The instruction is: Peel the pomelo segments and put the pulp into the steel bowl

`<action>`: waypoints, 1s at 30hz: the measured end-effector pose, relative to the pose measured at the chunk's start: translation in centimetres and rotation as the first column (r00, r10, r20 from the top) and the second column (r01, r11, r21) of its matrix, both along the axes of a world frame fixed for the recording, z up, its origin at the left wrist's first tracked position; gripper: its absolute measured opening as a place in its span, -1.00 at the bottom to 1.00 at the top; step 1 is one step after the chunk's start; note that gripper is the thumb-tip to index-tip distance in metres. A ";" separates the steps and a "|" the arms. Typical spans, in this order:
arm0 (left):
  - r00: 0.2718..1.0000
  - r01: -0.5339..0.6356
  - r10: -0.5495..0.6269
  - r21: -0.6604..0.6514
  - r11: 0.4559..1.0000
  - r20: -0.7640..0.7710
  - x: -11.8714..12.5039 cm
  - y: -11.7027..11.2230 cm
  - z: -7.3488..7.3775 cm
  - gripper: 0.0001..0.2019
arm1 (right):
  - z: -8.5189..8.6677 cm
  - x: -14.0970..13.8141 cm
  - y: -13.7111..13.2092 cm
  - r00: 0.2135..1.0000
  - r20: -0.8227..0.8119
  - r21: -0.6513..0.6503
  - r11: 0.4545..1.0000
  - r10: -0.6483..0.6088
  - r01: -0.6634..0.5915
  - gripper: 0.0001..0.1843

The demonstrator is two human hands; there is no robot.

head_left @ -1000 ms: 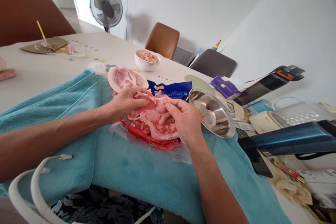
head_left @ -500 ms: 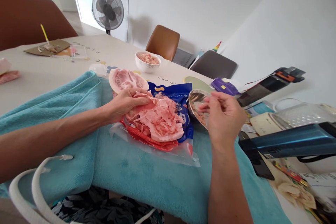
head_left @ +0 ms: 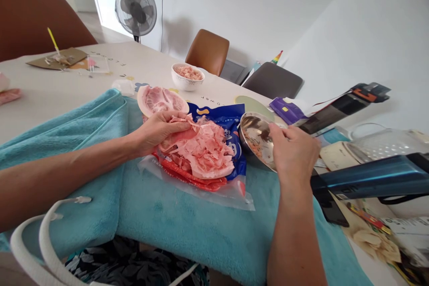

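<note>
My left hand (head_left: 167,130) pinches a pink pomelo segment (head_left: 182,136) with torn membrane over a heap of pink pomelo peelings (head_left: 212,147). The heap lies on a blue, red and clear plastic bag (head_left: 239,161). Beyond my left wrist sits a cut pomelo half (head_left: 161,98), its hollow rind facing up. My right hand (head_left: 295,149) is at the right rim of a tilted metal bowl (head_left: 250,123) with bits of pulp inside. Its fingers are curled closed; their tips are partly hidden, and whether they grip the rim is unclear.
A teal towel (head_left: 187,223) lies under the bag. Farther back stands a white bowl of pulp (head_left: 188,81). To the right are a purple packet (head_left: 284,109), a blue bottle-like object (head_left: 372,176) and a dark phone (head_left: 331,212). A white cord (head_left: 47,241) loops at lower left.
My right hand has moved right, from over the inside of the metal bowl to its right rim, with its fingers more curled. My left hand has stayed with the segment.
</note>
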State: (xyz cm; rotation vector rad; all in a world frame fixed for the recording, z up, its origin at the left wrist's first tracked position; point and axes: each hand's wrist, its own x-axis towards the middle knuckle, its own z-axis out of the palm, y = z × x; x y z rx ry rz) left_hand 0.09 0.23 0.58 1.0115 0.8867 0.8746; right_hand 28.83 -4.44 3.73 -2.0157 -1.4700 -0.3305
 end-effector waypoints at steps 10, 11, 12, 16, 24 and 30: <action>1.000 -0.020 0.021 0.048 0.999 -0.003 0.0 0.1 -0.3 -0.77 | -0.5 -2.2 -0.3 0.996 -0.001 0.266 0.960 0.094 -0.091 -0.67; 1.000 -0.030 0.030 0.059 0.998 0.003 0.0 0.1 -0.3 -0.76 | -0.6 -3.2 -0.5 0.988 -0.021 0.317 0.939 0.151 -0.137 -0.64; 0.999 -0.039 0.038 0.066 0.997 0.010 0.1 0.1 -0.4 -0.75 | -0.7 -4.5 -0.8 0.977 -0.054 0.357 0.918 0.207 -0.175 -0.62; 0.997 -0.068 0.065 0.080 0.994 0.043 0.1 -0.1 -0.4 -0.73 | -1.8 -9.2 -1.5 0.821 -0.192 0.274 0.832 0.538 -0.482 -0.64; 0.996 -0.053 0.037 0.207 0.977 0.076 0.2 -0.6 0.0 -0.69 | -3.3 -11.7 -1.3 0.587 -0.468 0.254 0.737 0.661 -0.627 -0.72; 0.996 -0.058 0.079 0.435 0.899 -0.029 0.1 -0.6 -0.3 -0.76 | -3.2 -11.8 -1.3 0.525 -0.583 0.283 0.761 0.620 -0.584 -0.79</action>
